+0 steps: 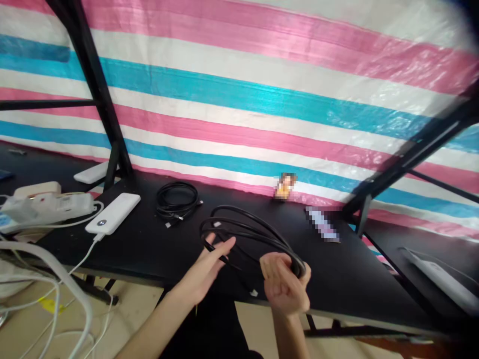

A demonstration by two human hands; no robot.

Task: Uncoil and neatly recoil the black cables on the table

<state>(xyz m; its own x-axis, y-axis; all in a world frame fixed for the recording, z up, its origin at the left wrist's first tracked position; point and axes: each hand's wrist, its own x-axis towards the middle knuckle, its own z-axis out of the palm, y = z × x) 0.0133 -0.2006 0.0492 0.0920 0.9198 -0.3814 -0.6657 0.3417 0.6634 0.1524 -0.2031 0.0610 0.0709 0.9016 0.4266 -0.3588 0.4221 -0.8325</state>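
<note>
A black cable [258,227] hangs in several loose loops over the dark tabletop, between my two hands. My right hand [285,284] is closed around the bundled loops at their right end, palm side showing. At the left end, my left hand [209,267] holds a part of the same cable loosely between its thumb and fingers, the thumb stretched out. A light-coloured plug [253,293] hangs low, close to the table's front edge. A second black cable [177,199] lies coiled on the table to the left, its plugs showing.
On the left lie a white power bank [113,213] with a white cord, and a white power strip [52,207] with adapters. A small blurred figure [285,187] and a blurred flat item [322,224] sit behind my hands. Black metal posts [95,85] rise beside a striped sheet [232,99].
</note>
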